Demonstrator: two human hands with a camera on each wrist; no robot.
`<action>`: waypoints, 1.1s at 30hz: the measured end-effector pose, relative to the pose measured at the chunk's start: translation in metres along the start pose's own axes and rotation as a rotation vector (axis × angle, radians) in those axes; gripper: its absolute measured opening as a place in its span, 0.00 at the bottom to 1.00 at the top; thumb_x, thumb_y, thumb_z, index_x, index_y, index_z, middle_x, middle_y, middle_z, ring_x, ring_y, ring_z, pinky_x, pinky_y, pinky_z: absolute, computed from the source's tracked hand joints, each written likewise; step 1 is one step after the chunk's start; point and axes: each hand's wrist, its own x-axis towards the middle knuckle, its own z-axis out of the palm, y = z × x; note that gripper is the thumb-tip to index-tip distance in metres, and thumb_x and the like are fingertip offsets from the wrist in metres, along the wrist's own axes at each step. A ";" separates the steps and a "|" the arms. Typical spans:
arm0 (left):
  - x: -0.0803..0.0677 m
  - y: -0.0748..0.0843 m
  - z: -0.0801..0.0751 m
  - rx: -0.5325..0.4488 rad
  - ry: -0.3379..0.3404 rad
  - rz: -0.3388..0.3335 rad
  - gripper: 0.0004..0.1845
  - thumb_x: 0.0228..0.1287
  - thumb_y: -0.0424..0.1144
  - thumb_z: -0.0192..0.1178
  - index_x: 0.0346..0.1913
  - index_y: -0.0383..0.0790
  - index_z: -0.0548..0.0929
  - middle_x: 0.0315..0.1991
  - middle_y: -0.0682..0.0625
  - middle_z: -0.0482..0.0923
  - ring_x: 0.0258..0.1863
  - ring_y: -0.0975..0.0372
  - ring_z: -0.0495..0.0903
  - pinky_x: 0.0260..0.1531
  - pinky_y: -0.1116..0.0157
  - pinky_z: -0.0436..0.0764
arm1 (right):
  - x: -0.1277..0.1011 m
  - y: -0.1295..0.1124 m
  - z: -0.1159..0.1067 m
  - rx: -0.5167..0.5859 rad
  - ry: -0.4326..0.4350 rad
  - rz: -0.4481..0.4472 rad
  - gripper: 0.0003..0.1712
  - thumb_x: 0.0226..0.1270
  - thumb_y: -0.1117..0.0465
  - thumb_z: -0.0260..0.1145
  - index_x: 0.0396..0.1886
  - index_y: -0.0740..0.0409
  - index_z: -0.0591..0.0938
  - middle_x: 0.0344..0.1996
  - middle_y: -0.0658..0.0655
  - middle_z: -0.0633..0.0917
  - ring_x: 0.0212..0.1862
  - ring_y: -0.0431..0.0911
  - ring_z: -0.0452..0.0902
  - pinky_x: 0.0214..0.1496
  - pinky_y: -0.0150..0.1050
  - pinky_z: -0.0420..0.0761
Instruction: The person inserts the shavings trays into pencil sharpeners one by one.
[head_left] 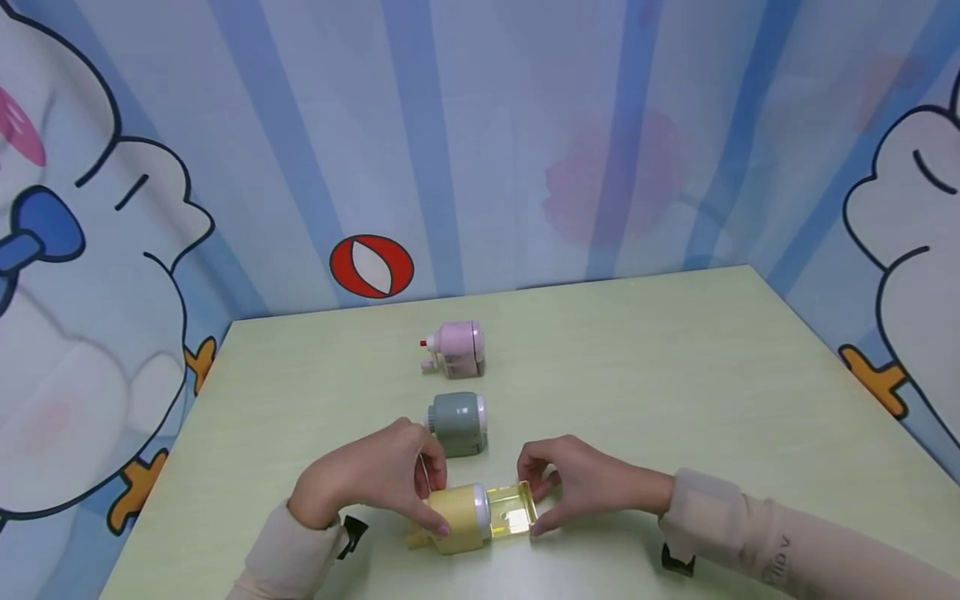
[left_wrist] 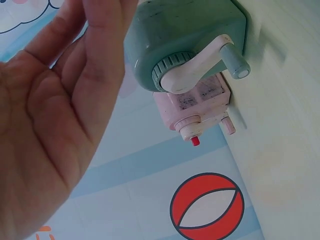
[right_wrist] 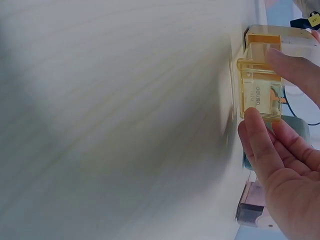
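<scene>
A yellow crank pencil sharpener [head_left: 459,518] lies near the front of the table, its crank end to the left. My left hand [head_left: 378,471] grips its body, with the thumb on the near side and fingers on the far side. From its right end sticks out a see-through yellow shavings drawer [head_left: 504,515], also seen close up in the right wrist view [right_wrist: 259,92]. My right hand [head_left: 585,483] pinches the drawer's outer end between thumb and fingertips. The left wrist view shows my left palm, but the yellow sharpener is out of that frame.
Just behind the yellow one stands a grey-green sharpener [head_left: 456,423], close to my left fingers; its white crank [left_wrist: 192,72] shows in the left wrist view. Farther back is a pink sharpener [head_left: 459,346]. A printed backdrop [head_left: 495,150] rises at the table's back edge.
</scene>
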 end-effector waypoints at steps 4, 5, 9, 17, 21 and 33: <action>0.000 -0.001 0.000 0.005 0.001 0.000 0.19 0.38 0.49 0.83 0.27 0.47 0.83 0.24 0.57 0.81 0.23 0.66 0.80 0.27 0.68 0.82 | 0.005 -0.003 0.004 0.015 -0.003 0.006 0.25 0.43 0.67 0.84 0.39 0.60 0.79 0.36 0.54 0.82 0.40 0.43 0.83 0.46 0.36 0.85; 0.000 -0.001 0.000 0.006 0.001 -0.001 0.19 0.38 0.50 0.83 0.27 0.47 0.83 0.24 0.56 0.81 0.23 0.66 0.80 0.27 0.68 0.82 | 0.007 -0.005 0.005 0.022 -0.004 0.007 0.25 0.42 0.67 0.84 0.39 0.61 0.79 0.36 0.54 0.82 0.40 0.44 0.83 0.45 0.37 0.85; 0.000 0.000 0.000 0.004 0.000 -0.005 0.19 0.38 0.50 0.83 0.27 0.47 0.83 0.24 0.55 0.81 0.23 0.66 0.80 0.27 0.68 0.82 | 0.012 -0.008 0.010 0.039 -0.007 0.014 0.26 0.42 0.67 0.85 0.39 0.62 0.79 0.36 0.56 0.83 0.41 0.45 0.82 0.45 0.36 0.85; 0.000 0.000 0.001 0.001 0.003 -0.004 0.18 0.39 0.49 0.83 0.27 0.48 0.83 0.24 0.56 0.82 0.23 0.66 0.80 0.27 0.67 0.82 | 0.021 -0.009 0.020 0.044 0.004 0.010 0.25 0.41 0.68 0.85 0.38 0.61 0.79 0.35 0.55 0.83 0.40 0.45 0.83 0.43 0.36 0.85; 0.000 0.000 0.001 -0.007 0.004 -0.002 0.18 0.39 0.48 0.83 0.27 0.47 0.83 0.24 0.56 0.82 0.24 0.65 0.81 0.28 0.67 0.82 | 0.022 -0.009 0.023 0.030 0.017 0.011 0.25 0.40 0.68 0.85 0.37 0.60 0.79 0.34 0.54 0.83 0.39 0.44 0.83 0.42 0.35 0.85; 0.001 -0.003 0.002 -0.009 0.005 0.002 0.18 0.40 0.49 0.83 0.27 0.47 0.84 0.24 0.57 0.82 0.24 0.66 0.81 0.29 0.67 0.83 | 0.022 -0.010 0.025 0.012 0.044 0.025 0.25 0.39 0.67 0.86 0.36 0.59 0.80 0.33 0.52 0.83 0.38 0.43 0.82 0.40 0.33 0.85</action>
